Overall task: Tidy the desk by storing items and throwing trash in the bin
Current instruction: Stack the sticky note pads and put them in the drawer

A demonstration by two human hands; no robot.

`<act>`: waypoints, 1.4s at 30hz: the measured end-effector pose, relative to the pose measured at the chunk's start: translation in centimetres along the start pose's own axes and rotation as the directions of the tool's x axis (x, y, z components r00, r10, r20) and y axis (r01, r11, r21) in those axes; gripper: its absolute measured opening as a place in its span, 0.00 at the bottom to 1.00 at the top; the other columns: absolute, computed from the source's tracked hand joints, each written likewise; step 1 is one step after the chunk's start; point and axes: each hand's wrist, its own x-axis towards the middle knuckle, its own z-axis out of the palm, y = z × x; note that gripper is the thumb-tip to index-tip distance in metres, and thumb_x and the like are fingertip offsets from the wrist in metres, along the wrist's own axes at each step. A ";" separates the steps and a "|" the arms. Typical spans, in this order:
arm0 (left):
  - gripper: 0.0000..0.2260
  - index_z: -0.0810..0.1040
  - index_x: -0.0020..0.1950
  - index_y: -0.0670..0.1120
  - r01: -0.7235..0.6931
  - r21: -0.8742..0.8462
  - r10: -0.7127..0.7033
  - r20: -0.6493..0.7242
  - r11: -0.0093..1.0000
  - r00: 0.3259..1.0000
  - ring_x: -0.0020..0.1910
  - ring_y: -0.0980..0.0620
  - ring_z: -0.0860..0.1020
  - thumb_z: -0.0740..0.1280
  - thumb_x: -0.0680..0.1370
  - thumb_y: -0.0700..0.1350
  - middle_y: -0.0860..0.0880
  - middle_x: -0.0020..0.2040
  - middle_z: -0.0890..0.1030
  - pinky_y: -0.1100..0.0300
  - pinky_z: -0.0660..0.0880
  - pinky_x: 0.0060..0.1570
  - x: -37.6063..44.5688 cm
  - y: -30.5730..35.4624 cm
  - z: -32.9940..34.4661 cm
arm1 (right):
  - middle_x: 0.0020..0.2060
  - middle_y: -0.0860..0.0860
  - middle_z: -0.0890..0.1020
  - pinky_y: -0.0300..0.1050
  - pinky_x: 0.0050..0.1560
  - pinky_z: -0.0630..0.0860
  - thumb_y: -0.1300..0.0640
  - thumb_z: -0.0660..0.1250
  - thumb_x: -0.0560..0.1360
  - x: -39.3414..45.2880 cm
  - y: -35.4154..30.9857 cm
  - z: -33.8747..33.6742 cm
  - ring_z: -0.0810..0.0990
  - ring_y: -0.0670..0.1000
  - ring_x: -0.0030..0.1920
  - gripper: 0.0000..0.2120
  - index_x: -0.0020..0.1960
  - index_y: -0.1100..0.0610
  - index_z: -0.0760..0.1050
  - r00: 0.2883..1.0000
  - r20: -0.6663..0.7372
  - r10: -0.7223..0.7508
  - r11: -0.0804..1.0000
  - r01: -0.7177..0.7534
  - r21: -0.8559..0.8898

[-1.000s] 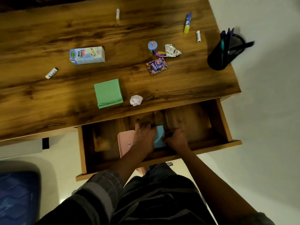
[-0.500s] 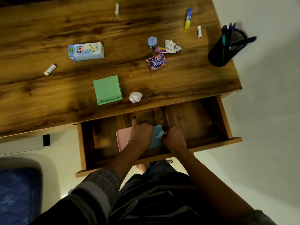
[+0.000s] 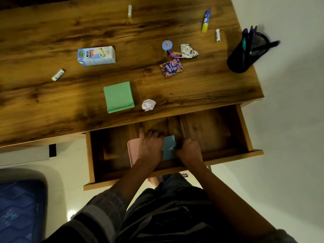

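Head view looks down into an open wooden drawer [image 3: 243, 130] pulled out from the desk [image 3: 52, 106], where both hands meet over a blue pad [image 3: 169, 146]. Left hand [image 3: 150, 146] lies on top of it with fingers curled at the far edge, covering most of its left half, so whether they grip or only press cannot be told. Right hand [image 3: 189, 150] is bunched into a fist at the pad's right edge; its fingertips are tucked under and out of sight, so any hold on the pad is unclear. A pink flat thing [image 3: 133, 151] lies beneath the pad and the left wrist, only its left strip showing. On the desk top sit a green pad [image 3: 118, 96], a crumpled paper ball [image 3: 148, 104] near the front edge, a milkshake carton [image 3: 96, 55] on its side, a sweets packet [image 3: 171, 67], crumpled foil [image 3: 188, 50] touching a purple wrapper, and a small round blue tub [image 3: 167, 45]. A black mesh pen holder [image 3: 245, 53] stands at the right edge, blurred. A small purple scrap on the floor by the person's foot is too small to identify.
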 end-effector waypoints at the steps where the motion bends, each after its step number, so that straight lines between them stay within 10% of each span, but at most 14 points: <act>1: 0.27 0.77 0.66 0.52 -0.011 0.005 0.011 -0.051 1.000 0.999 0.70 0.45 0.72 0.77 0.68 0.53 0.49 0.65 0.78 0.36 0.53 0.76 -0.4 -0.2 -0.1 | 0.47 0.53 0.85 0.41 0.41 0.78 0.47 0.73 0.75 -0.4 -0.2 -0.3 0.84 0.52 0.44 0.15 0.55 0.57 0.81 0.999 -0.053 0.005 1.000 -0.005 0.002; 5: 0.24 0.81 0.61 0.50 0.064 -0.059 -0.079 -0.296 0.996 0.952 0.72 0.42 0.71 0.77 0.67 0.55 0.47 0.67 0.78 0.36 0.56 0.74 -2.0 -1.7 -0.5 | 0.46 0.49 0.85 0.37 0.40 0.75 0.49 0.69 0.78 -1.5 -1.5 -1.3 0.82 0.47 0.42 0.11 0.56 0.54 0.81 0.980 -0.184 -0.078 0.991 0.096 0.090; 12: 0.25 0.79 0.62 0.47 0.213 -0.356 -0.302 -0.215 0.910 0.929 0.60 0.39 0.79 0.68 0.71 0.61 0.43 0.61 0.81 0.45 0.80 0.54 -5.9 -5.1 0.9 | 0.54 0.58 0.85 0.50 0.60 0.79 0.55 0.69 0.77 -2.6 -5.7 1.2 0.83 0.57 0.55 0.13 0.58 0.60 0.82 0.957 0.190 -0.220 0.959 0.177 0.222; 17: 0.19 0.75 0.60 0.53 0.224 -0.244 -0.264 -0.145 0.943 0.953 0.62 0.44 0.78 0.58 0.76 0.62 0.48 0.60 0.81 0.50 0.76 0.61 -6.9 -7.4 1.8 | 0.50 0.52 0.83 0.52 0.56 0.83 0.58 0.62 0.81 -3.9 -8.6 3.9 0.84 0.54 0.52 0.08 0.50 0.51 0.79 0.893 0.432 -0.129 0.907 -0.070 0.415; 24: 0.25 0.67 0.52 0.47 0.239 -0.417 -0.366 -0.255 0.877 0.895 0.44 0.33 0.83 0.80 0.66 0.46 0.37 0.45 0.83 0.41 0.83 0.43 -9.7 -9.9 -0.9 | 0.59 0.53 0.82 0.49 0.56 0.84 0.61 0.62 0.82 -4.4 -12.3 6.8 0.83 0.53 0.56 0.12 0.63 0.54 0.79 0.839 0.529 -0.125 0.893 -0.138 0.429; 28: 0.14 0.78 0.48 0.40 0.192 -0.424 -0.347 -0.324 0.885 0.880 0.44 0.32 0.83 0.77 0.66 0.39 0.36 0.44 0.83 0.43 0.83 0.39 -10.4 -11.3 -0.3 | 0.58 0.52 0.81 0.52 0.58 0.83 0.59 0.62 0.81 -4.9 -14.2 7.6 0.84 0.52 0.52 0.14 0.65 0.52 0.77 0.820 0.556 -0.135 0.926 -0.095 0.365; 35: 0.25 0.77 0.69 0.38 0.259 -0.548 -0.451 -0.250 0.795 0.857 0.76 0.38 0.69 0.66 0.78 0.52 0.37 0.72 0.76 0.41 0.68 0.74 -10.3 -12.0 3.3 | 0.51 0.51 0.83 0.51 0.58 0.82 0.56 0.64 0.79 -4.8 -14.3 6.5 0.83 0.52 0.50 0.09 0.57 0.52 0.79 0.865 0.492 -0.097 0.950 -0.066 0.305; 42: 0.13 0.84 0.61 0.45 0.077 -0.772 -0.611 -0.433 0.630 0.662 0.56 0.50 0.84 0.72 0.79 0.50 0.48 0.59 0.85 0.57 0.81 0.55 -9.3 -11.4 -2.9 | 0.41 0.51 0.85 0.39 0.43 0.78 0.54 0.69 0.78 -4.3 -15.8 0.1 0.84 0.49 0.43 0.06 0.47 0.54 0.83 0.975 0.102 -0.196 0.914 0.144 0.380</act>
